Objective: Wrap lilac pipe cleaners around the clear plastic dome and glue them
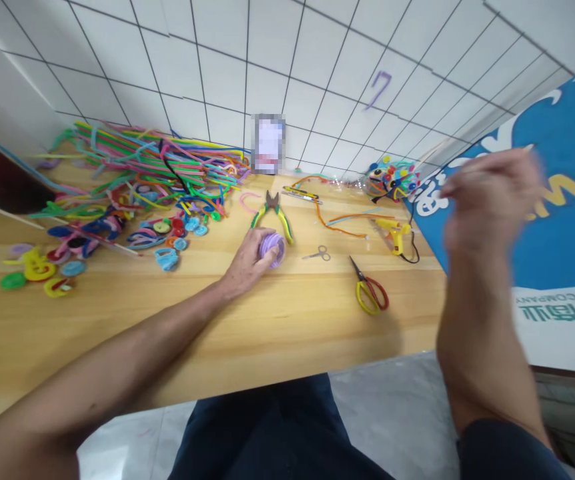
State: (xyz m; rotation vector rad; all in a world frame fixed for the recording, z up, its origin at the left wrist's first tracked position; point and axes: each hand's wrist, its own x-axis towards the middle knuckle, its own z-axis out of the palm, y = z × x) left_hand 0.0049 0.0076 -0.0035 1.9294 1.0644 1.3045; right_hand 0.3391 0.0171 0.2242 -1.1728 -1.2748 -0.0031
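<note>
A purple coil (278, 251), round and made of several loops, is held by my left hand (252, 261) over the middle of the table. Just behind it lie pliers (272, 205) with green and yellow handles. My right hand (500, 190) is raised at the right, in front of the blue panel, and is smeared by motion. Its fingers look pressed together, and a small pale tip shows at them; what it belongs to is hidden. Small silver scissors (321, 253) and larger scissors (370, 290) with red and yellow handles lie to the right of the coil.
Colourful fuzzy stems (167, 160) are heaped at the back left, with twisted shapes (37, 267) in front. A phone (268, 143) leans on the tiled wall. A yellow glue gun (396, 235) and a bundle of colourful pieces (392, 180) are at the back right.
</note>
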